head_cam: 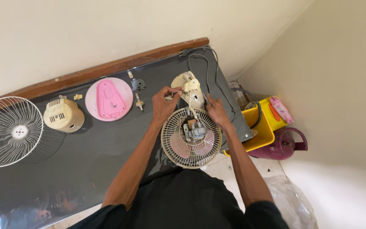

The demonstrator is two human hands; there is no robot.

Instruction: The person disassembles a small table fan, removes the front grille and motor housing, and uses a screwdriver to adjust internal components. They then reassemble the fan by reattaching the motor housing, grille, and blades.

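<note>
Between the fingers of both hands, near the far right end of the dark bench (pixel 85 148), lies a small fan taken partly apart. Its cream rear grille (pixel 191 138) faces up, with the bare grey motor (pixel 193 130) at the middle and pale pink blades (pixel 178 146) showing through the wires. Just beyond the fingertips sits the fan's cream neck piece (pixel 189 88), yellowed and tilted.

The left hand (pixel 164 104) has its fingers (pixel 172 94) curled together, pinching something small and pale by the neck piece; what it is cannot be made out. The right hand (pixel 217 111) rests on the grille's far rim with its fingers bent down behind the neck piece, so whether they grip anything cannot be told. A grey power cord (pixel 206 68) loops away past the right fingers to the bench corner.

Well to the left of the left fingers lie a round pink base plate (pixel 109 99), a cream motor cover (pixel 63 115) and a white wire front grille (pixel 9 131), cut off by the picture's edge. Small grey and cream parts (pixel 137 85) lie between the plate and the left fingers, too small to identify.

Off the bench, beyond the right fingers, a yellow crate (pixel 261 135) holds a coil of dark hose (pixel 250 106), with a pink patterned thing (pixel 281 108) on its rim. A magenta gas cylinder (pixel 282 146) stands beside it.
</note>
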